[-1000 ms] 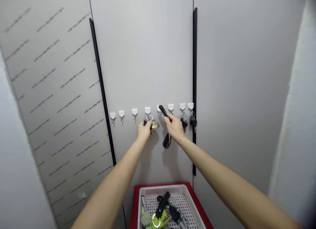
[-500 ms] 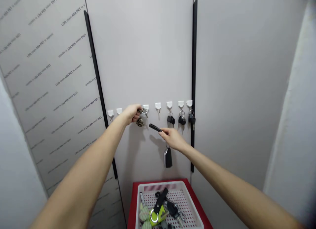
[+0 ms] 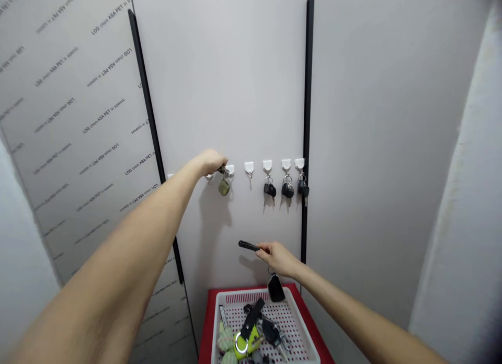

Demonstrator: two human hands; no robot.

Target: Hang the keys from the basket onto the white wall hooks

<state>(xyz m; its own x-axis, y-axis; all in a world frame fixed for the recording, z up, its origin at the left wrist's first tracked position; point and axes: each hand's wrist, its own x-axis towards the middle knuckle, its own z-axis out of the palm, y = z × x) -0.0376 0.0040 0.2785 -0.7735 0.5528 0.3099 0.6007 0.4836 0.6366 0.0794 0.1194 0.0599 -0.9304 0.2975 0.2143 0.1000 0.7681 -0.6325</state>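
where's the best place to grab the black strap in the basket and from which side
The strap is probably best pinched across its width near the middle, coming from above: it is long, narrow, lies slanted, and nothing visible covers it. The ring by its near end lies over the yellow-green thing, likely a fiddlier hold.

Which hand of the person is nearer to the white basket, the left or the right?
Right. The right hand, holding a black strap, is just above the white basket's far edge in the picture; the left hand is much higher, at the white hooks.
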